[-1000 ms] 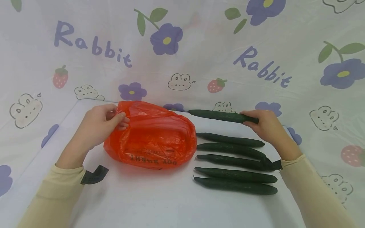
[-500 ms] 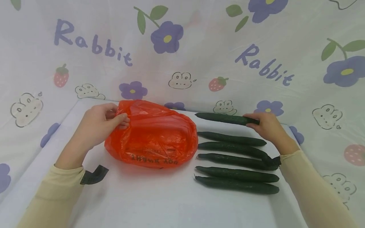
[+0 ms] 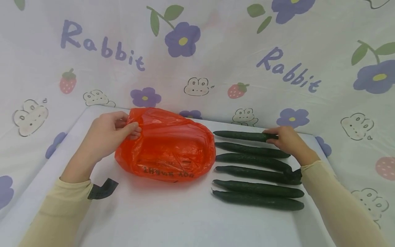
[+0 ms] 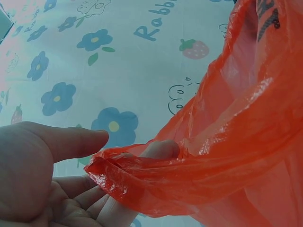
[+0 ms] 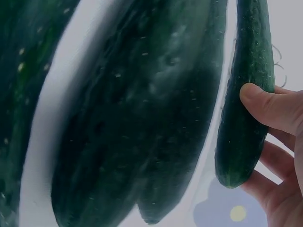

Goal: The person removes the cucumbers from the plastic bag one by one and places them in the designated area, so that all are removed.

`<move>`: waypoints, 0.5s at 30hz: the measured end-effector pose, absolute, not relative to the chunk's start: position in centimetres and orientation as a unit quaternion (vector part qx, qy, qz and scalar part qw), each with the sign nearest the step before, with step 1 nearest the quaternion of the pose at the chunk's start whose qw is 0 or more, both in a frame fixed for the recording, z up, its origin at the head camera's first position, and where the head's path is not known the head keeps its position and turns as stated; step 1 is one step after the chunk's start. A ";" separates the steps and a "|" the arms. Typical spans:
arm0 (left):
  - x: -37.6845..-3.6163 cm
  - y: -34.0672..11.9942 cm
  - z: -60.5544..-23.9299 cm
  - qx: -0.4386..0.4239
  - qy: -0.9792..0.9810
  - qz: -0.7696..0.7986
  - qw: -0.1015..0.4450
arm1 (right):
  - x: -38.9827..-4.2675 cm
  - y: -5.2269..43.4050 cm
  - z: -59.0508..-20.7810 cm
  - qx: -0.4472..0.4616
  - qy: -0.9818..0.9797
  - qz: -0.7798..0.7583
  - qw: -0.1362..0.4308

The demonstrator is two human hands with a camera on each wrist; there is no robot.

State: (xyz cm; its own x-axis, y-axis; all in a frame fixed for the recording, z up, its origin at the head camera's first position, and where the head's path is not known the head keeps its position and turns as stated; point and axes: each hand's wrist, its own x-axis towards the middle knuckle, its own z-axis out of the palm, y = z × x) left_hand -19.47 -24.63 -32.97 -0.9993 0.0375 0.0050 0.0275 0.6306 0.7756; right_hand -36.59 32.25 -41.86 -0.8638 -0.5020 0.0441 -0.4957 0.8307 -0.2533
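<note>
My right hand pinches the right end of a dark green cucumber, thumb on one side and fingers on the other, as the right wrist view shows. This cucumber lies along the far end of a row of several cucumbers, low over the white tabletop. At the left, my left hand holds the gathered edge of a red plastic bag. In the left wrist view the bag's edge is hooked over a finger, with the thumb standing apart. The bag is puffed out, with dark lettering on its near side.
The white tabletop stretches toward the front. Behind it hangs a pale cloth printed with flowers, strawberries and rabbits. The bag's right side overlaps the tips of some cucumbers. A black strap sticks out from the left cuff.
My right hand has lowered the cucumber from above the row to its far end, shifting slightly right on the way. The left hand and the bag have stayed nearly in place.
</note>
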 end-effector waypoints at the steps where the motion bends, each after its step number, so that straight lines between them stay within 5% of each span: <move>1: -19.5 -24.6 -33.0 0.018 0.903 0.429 0.006 | -36.7 32.3 -42.0 -0.262 0.957 -0.126 0.013; 15: -19.2 -24.6 -32.9 0.017 0.905 0.426 0.004 | -37.0 32.4 -43.1 -0.250 0.960 -0.113 0.058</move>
